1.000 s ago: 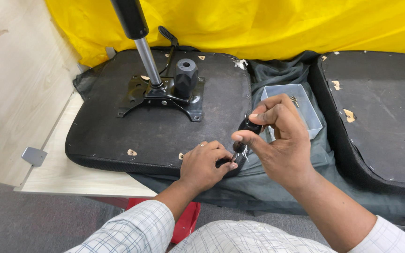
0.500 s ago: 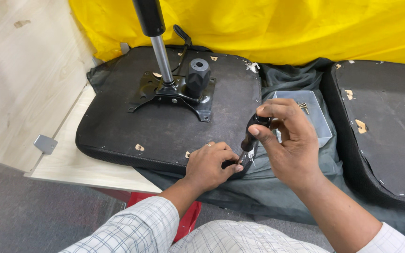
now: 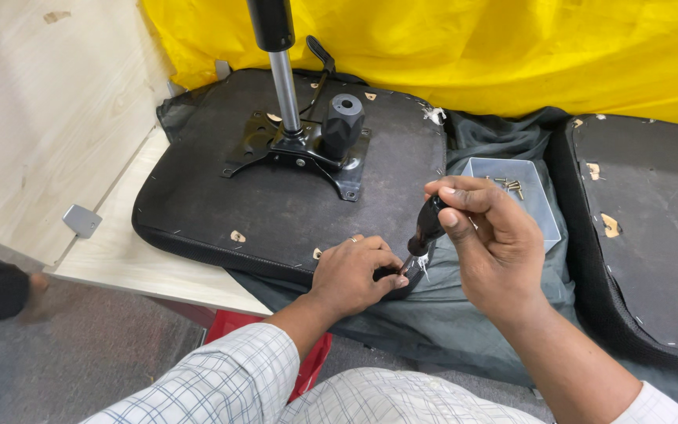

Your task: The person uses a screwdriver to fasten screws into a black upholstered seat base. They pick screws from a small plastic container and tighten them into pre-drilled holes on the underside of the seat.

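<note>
I am driving a fastener, I judge: right hand (image 3: 496,243) gripping the black-handled screwdriver (image 3: 425,229), left hand (image 3: 355,275) pinching its tip at the upturned black seat pad (image 3: 198,196); next calls for steady downward turning.

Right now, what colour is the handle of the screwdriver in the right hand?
Black: the screwdriver handle shows best in the head view, pinched in the right hand.

Yellow cloth backdrop (image 3: 512,55), clear tray of screws (image 3: 539,208), second black seat panel (image 3: 653,235), red stool (image 3: 308,361)

Yellow cloth (image 3: 512,47), grey floor (image 3: 80,361)
</note>
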